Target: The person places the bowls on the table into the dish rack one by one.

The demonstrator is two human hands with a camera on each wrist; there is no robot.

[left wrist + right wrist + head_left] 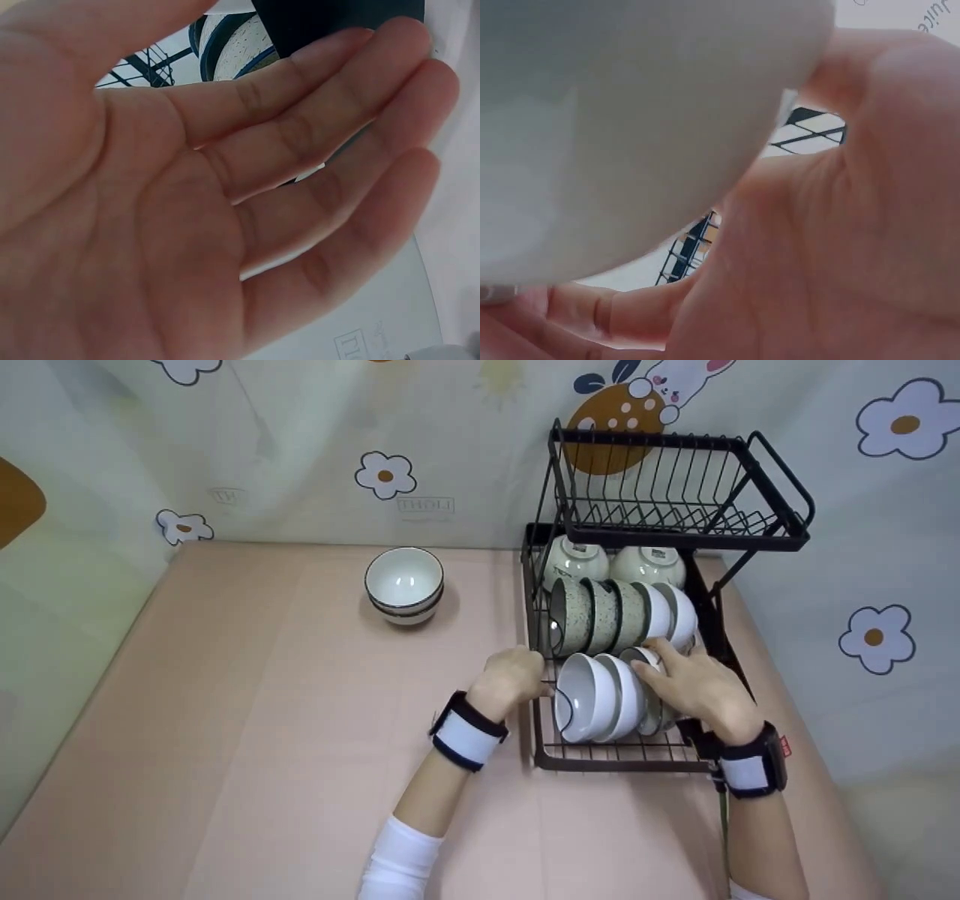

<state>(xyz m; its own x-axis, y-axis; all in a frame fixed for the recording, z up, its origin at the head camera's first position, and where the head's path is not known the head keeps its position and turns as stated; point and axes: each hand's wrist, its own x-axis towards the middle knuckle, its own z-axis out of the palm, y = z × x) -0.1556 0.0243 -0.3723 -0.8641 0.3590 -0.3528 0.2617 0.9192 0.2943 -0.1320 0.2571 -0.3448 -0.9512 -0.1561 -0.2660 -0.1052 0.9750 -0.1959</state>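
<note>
My right hand (697, 682) grips the bowl (651, 718) at the right end of the front row in the dish rack (622, 766). The right wrist view shows the pale, curved side of a bowl (630, 172) between thumb and fingers. Two white bowls (585, 697) stand on edge beside it to the left. My left hand (510, 679) is at the rack's left side, close to the first white bowl. Its fingers look nearly straight in the left wrist view, with nothing in the palm.
Behind the front row stand several speckled bowls (574, 617) and two white ones (679, 615). Two upturned bowls (576, 561) sit farther back, below the black upper tier (682, 540). A stack of dark-rimmed bowls (405, 581) is on the table (300, 697) near the back cloth.
</note>
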